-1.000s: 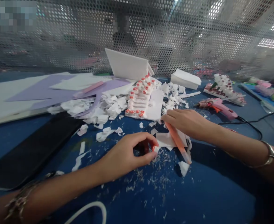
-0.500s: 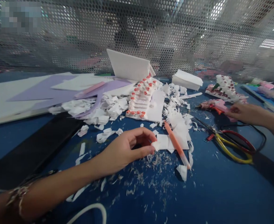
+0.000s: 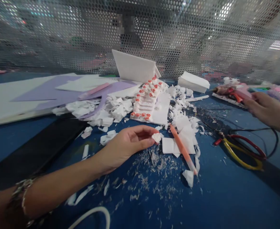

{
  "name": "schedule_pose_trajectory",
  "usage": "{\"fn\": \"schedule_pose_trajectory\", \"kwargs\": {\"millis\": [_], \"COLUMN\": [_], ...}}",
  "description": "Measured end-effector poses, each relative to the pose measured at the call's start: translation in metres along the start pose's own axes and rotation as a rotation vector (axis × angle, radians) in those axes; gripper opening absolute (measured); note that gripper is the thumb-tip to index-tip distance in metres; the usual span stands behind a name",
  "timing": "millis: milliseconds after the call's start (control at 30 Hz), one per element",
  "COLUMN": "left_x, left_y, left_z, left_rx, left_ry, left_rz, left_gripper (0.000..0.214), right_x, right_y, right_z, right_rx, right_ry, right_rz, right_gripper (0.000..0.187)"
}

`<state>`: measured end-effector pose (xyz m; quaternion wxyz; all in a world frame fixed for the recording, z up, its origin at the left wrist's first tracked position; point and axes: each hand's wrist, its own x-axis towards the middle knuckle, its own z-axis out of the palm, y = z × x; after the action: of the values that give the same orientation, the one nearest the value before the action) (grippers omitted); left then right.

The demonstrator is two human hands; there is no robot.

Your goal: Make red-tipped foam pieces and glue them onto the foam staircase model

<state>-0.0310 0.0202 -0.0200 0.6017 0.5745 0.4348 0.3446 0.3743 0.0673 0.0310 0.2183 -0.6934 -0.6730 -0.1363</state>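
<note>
My left hand [image 3: 130, 140] pinches a small white crumpled piece [image 3: 157, 137] between thumb and fingers, just above the table. My right hand [image 3: 265, 103] is closed around a pink glue gun [image 3: 245, 91] with an orange trigger, at the far right. Behind the gun is a white piece [image 3: 230, 81] with dark red dots, partly hidden by it. A white stepped model [image 3: 144, 101] trimmed with red-tipped blobs stands in the middle. An orange marker-like stick [image 3: 181, 146] lies across white paper pieces [image 3: 170, 145] to the right of my left hand.
Scissors [image 3: 242, 156] with red and yellow handles lie near a black cord [image 3: 275, 143]. White scraps [image 3: 121, 108] flank the model. Purple sheets [image 3: 46, 90] and white boards [image 3: 3, 92] are stacked at left. A perforated metal screen [image 3: 82, 38] closes off the back.
My right hand has moved the glue gun right and up, over the dotted piece. My left hand has lifted slightly and turned, bringing the small white piece into clearer view.
</note>
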Motion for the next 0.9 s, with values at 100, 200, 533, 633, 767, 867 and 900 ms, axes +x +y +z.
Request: {"fn": "schedule_pose_trajectory", "kwargs": {"millis": [100, 200, 533, 633, 767, 867, 900], "left_x": [0.000, 0.000, -0.001, -0.001, -0.002, -0.002, -0.002], "left_y": [0.000, 0.002, 0.004, 0.005, 0.005, 0.006, 0.006], "left_z": [0.000, 0.002, 0.007, 0.007, 0.007, 0.006, 0.005], "left_rx": [-0.027, -0.049, -0.060, -0.084, -0.087, -0.047, -0.030], "left_ry": [0.003, -0.029, -0.079, -0.101, -0.116, -0.122, -0.124], "left_rz": [-0.015, -0.017, 0.020, 0.034, 0.046, 0.051, 0.047], "left_gripper": [0.032, 0.030, 0.027, 0.024, 0.022, 0.024, 0.025], "right_x": [-0.010, -0.030, -0.076, -0.078, -0.079, -0.079, -0.079], "right_y": [-0.027, -0.063, -0.117, -0.119, -0.120, -0.120, -0.120], "right_z": [-0.008, -0.008, -0.005, -0.003, -0.001, 0.001, 0.001], "right_rx": [0.005, 0.034, 0.075, 0.099, 0.114, 0.076, 0.058], "right_ry": [-0.037, 0.024, 0.125, 0.095, 0.065, 0.068, 0.071], "right_rz": [0.022, -0.064, -0.391, -0.410, -0.433, -0.439, -0.439], "right_gripper": [0.034, 0.040, 0.052, 0.045, 0.041, 0.040, 0.041]}}
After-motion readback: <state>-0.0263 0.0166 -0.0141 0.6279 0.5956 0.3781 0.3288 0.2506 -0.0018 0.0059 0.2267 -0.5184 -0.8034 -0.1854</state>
